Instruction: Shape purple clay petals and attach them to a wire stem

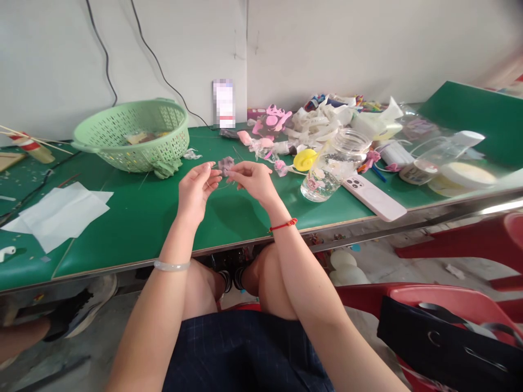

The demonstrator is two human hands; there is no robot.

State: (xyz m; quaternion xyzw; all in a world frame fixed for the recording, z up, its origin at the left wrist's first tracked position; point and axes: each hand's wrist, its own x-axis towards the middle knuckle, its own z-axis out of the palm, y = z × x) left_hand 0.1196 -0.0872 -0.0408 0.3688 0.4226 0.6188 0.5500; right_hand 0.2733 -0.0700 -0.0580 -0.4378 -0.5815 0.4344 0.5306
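Head view: ruffled, greyish mauve piece [225, 164]; left hand [195, 188] and right hand [256, 181] pinch it

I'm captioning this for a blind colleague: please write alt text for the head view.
A person's right hand pinches a small mauve piece above a green table, with the left hand close beside it. A light-green basket sits left; a clear jar and pale phone sit right.

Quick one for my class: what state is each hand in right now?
Right hand: closed, thumb and forefinger pinching a small greyish-mauve piece.
Left hand: fingers loosely curled at the piece's other side; firm grip cannot be told.
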